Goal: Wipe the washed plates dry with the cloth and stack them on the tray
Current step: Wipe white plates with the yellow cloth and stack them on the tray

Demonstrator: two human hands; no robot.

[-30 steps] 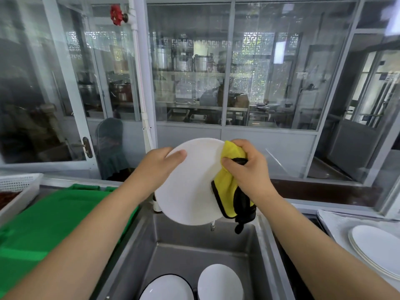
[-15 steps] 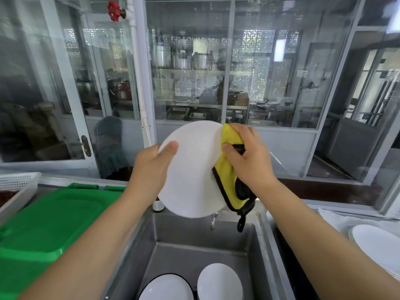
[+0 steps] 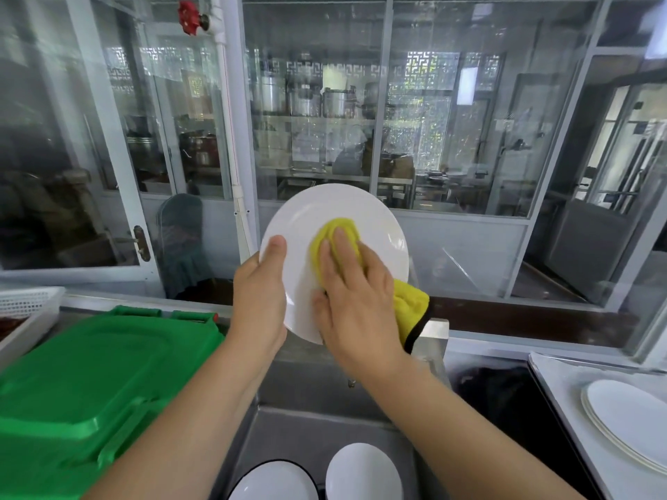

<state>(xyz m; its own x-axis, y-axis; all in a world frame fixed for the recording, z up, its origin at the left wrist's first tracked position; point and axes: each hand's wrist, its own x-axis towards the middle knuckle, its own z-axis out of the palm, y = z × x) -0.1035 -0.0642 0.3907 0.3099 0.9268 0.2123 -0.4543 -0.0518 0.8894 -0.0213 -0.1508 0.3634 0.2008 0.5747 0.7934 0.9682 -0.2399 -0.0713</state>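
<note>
Upright above the sink (image 3: pixel 306 438), mid-scene: plate (image 3: pixel 375 225). Its left rim is clamped by the left hand (image 3: pixel 260 294), thumb over the face. Flat, fingers straight, the right hand (image 3: pixel 353 297) presses the yellow cloth (image 3: pixel 409 308) to the plate's centre. Likely stiff, wet-slick, breakable: hold by the rim, firmly.

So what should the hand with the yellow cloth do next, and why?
Probably slide the yellow cloth out in a circle toward the rim of the plate. The right hand presses it flat on the middle only, the outer face is uncovered, and the left hand grips the edge, steadying it.
</note>
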